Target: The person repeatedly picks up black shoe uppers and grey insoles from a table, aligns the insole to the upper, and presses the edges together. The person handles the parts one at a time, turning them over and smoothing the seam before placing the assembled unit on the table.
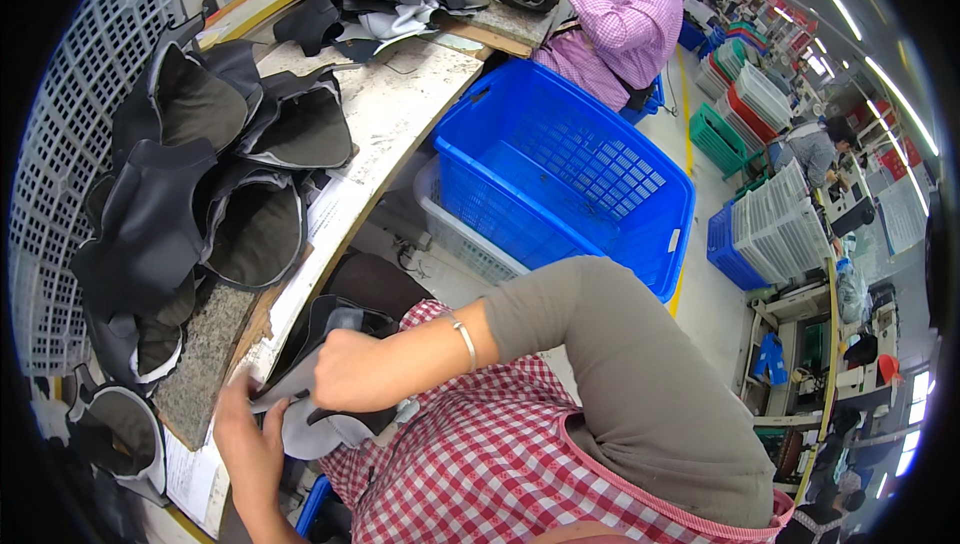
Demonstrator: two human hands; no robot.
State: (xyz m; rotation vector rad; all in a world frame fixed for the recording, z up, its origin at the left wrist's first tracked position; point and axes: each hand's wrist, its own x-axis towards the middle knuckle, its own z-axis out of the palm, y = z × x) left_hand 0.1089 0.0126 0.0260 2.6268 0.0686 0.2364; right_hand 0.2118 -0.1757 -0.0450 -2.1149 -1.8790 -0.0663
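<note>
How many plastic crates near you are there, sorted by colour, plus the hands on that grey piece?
Blue crate beside the workbench: 1
White crate tucked under the blue one: 1
Hands on the grey piece, left hand and right hand: 2
Total: 4

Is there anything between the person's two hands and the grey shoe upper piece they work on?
Nothing visible. The left hand and the right hand both already hold the grey shoe upper piece directly, at the edge of the workbench.
</note>
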